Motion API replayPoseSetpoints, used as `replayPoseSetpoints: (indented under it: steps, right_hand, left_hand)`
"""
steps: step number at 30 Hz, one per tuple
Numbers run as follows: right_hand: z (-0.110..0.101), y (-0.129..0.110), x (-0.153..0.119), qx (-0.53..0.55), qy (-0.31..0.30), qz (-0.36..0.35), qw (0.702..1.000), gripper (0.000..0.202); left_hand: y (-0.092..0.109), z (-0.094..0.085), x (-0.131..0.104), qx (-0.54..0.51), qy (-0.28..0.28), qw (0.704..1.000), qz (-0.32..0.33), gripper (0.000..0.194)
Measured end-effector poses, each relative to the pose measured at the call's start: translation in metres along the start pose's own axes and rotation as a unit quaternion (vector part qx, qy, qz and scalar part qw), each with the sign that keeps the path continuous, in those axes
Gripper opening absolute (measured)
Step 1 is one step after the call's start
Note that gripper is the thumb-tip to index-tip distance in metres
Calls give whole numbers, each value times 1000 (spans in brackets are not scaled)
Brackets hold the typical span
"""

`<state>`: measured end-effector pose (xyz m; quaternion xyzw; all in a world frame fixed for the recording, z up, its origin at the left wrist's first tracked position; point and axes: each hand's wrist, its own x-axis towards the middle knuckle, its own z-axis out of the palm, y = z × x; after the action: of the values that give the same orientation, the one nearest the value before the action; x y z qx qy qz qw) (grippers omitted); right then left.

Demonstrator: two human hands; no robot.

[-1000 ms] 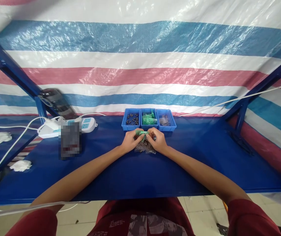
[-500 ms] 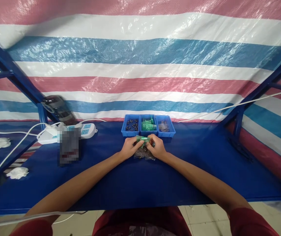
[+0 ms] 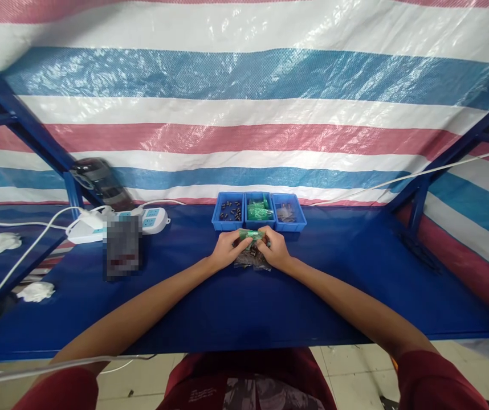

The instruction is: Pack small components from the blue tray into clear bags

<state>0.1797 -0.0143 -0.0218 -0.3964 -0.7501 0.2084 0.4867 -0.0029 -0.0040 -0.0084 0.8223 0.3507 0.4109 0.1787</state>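
Note:
Between my hands is a small green packet (image 3: 252, 234), pinched at its left end by my left hand (image 3: 226, 249) and at its right end by my right hand (image 3: 277, 249). Directly below it lies a clear plastic bag (image 3: 253, 260) with small dark parts inside. Just beyond my hands, three blue bins stand side by side: the left bin (image 3: 228, 225) holds small dark metal pieces, the middle bin (image 3: 260, 224) green packets, and the right bin (image 3: 289, 226) greyish clear packets.
At the left of the blue table (image 3: 210, 319) are a white power strip (image 3: 155, 221) with cables, a blurred dark object (image 3: 122, 247) and crumpled white tissue (image 3: 37, 291). A dark bottle-like object (image 3: 103, 182) leans behind. Blue frame posts flank both sides.
The whole view has shifted slightly, with the table and bins higher in the picture. Both hands still hold the green packet, and their fingertips sit a little differently on it.

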Motion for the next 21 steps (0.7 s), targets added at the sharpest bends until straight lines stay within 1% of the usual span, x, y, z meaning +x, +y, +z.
replayPoseSetpoints:
  steps: [7, 12, 17, 21]
  right_hand:
    - [0, 0, 0, -4, -6, 4, 1000, 8]
    - [0, 1, 0, 6, -12, -3, 1000, 8]
    - [0, 2, -1, 9, -17, -4, 1000, 10]
    - [0, 2, -1, 4, -18, -3, 1000, 11]
  left_hand:
    - [1, -1, 1, 5, -4, 1000, 3, 30]
    - [2, -1, 1, 8, 1, 1000, -7, 28]
    - [5, -2, -1, -36, 18, 999, -27, 29]
    - [5, -2, -2, -51, 21, 998, -23, 27]
